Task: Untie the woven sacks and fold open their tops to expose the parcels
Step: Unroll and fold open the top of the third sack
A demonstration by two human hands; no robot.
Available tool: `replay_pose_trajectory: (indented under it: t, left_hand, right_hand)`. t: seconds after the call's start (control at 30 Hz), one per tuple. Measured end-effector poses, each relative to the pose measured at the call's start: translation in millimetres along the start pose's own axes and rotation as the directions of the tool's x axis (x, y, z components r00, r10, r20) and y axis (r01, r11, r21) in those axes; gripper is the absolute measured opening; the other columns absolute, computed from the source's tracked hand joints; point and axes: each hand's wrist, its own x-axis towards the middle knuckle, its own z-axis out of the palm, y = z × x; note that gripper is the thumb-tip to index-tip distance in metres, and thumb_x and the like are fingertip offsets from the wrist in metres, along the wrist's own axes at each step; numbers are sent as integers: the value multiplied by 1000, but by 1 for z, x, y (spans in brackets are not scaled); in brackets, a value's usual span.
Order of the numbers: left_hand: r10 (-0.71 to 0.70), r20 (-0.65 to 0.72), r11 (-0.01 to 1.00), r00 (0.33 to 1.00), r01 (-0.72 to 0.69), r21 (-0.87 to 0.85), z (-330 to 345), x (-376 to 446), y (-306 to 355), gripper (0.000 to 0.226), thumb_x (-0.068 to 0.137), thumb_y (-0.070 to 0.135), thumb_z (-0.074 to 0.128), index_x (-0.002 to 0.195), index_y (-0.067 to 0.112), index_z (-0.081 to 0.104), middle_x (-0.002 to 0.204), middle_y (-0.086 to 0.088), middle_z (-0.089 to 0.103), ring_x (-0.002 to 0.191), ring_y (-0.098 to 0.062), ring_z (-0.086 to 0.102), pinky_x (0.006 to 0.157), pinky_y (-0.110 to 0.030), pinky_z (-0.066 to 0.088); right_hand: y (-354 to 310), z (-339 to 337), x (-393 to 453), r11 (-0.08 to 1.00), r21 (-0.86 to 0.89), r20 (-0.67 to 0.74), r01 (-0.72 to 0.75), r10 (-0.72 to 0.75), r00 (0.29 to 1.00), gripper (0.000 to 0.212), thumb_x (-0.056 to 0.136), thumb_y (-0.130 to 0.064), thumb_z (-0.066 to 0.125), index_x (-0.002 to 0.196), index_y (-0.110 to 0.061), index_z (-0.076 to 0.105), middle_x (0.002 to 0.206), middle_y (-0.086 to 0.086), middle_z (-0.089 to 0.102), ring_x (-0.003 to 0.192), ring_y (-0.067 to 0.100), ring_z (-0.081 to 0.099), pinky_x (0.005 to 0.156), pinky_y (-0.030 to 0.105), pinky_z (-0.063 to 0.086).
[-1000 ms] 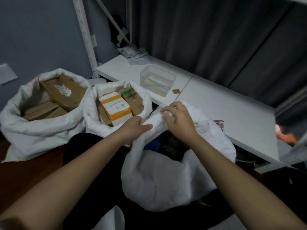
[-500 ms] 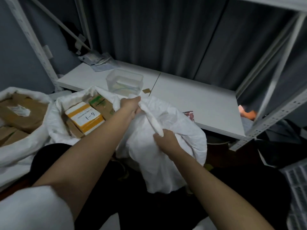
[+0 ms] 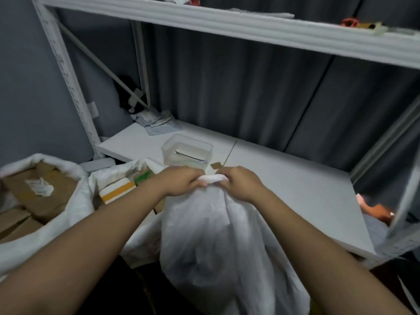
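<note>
A white woven sack (image 3: 222,242) hangs in front of me, its top bunched into a tight roll. My left hand (image 3: 181,181) and my right hand (image 3: 241,183) both grip that bunched top side by side, and the sack's body drapes down below them. Its contents are hidden. To the left stand two other white sacks with their tops folded open: the far-left sack (image 3: 68,219) shows brown cardboard parcels (image 3: 38,192), and the middle sack (image 3: 106,176) shows a white box with an orange stripe (image 3: 117,190).
A white shelf board (image 3: 284,178) lies behind the sacks, carrying a clear plastic tub (image 3: 187,152) and some packets (image 3: 154,120) at the back left. A white rack upright (image 3: 68,83) and upper shelf beam (image 3: 227,23) frame it. Dark curtain behind.
The sack's mouth, held apart before, is now gathered into one bunch. My right hand rose to meet my left hand at the top, and the view tilted upward.
</note>
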Motion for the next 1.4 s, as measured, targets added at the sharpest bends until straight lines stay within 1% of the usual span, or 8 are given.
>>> replay_pose_trajectory:
  t: [0.13,0.37,0.53,0.73,0.8,0.93,1.13,1.4]
  left_hand:
    - [-78,-250,974,965,127,189,14,16,-12,35,101,44,28,108,19,52,107,-6,65,98,-28,60,68,-32,35]
    - [-345,-241,919,907,379,109,22,19,-29,33,96,45,35,93,16,50,107,-12,63,97,-32,59,72,-34,40]
    - [-39,-186,996,982,24,-85,19,18,-24,40,87,53,56,110,21,53,110,2,62,102,-21,57,74,-31,41]
    - [-141,-386,990,912,129,-57,53,33,-11,40,96,53,35,99,18,54,99,-4,65,94,-28,60,64,-32,33]
    - [-162,-375,987,913,157,-42,58,35,-6,42,96,53,33,101,17,54,101,-6,65,96,-29,60,65,-31,31]
    - [-184,-389,981,903,191,-22,56,33,-3,45,96,55,32,100,15,53,102,-9,65,97,-31,60,66,-32,32]
    - [-196,-397,979,896,198,-37,57,20,2,42,96,55,32,91,17,49,98,-9,65,93,-33,59,66,-34,33]
    - [-351,-440,935,826,281,-218,47,10,-37,46,94,56,37,93,14,56,91,-14,65,88,-37,60,69,-39,45]
  right_hand:
    - [2,47,-41,955,147,-105,-259,276,956,83,85,-48,59,151,-19,20,140,5,41,125,27,42,100,38,38]
    - [26,73,-27,992,60,-266,-113,125,956,44,84,-5,44,124,-13,59,107,12,58,100,30,52,79,36,44]
    - [37,44,-2,862,501,-20,-80,104,994,36,88,4,46,106,-16,71,104,-4,69,98,13,60,81,16,44]
    - [18,72,-30,971,-229,-415,-69,-34,909,22,65,-4,75,83,-11,63,78,8,58,68,28,55,53,32,44]
    - [0,82,-49,946,-308,-316,-97,-6,949,19,73,-22,77,79,-11,63,76,7,60,66,25,58,52,29,42]
    - [5,95,-64,852,-433,22,-296,338,941,73,93,-58,42,139,-1,37,142,17,40,123,31,43,98,40,37]
    - [30,121,-45,830,-453,103,-324,410,906,87,95,-42,50,150,0,-2,159,16,-8,147,34,3,117,47,3]
    - [57,43,-60,986,-165,-10,37,-39,999,35,84,-3,53,117,-11,63,115,12,53,105,32,52,74,38,48]
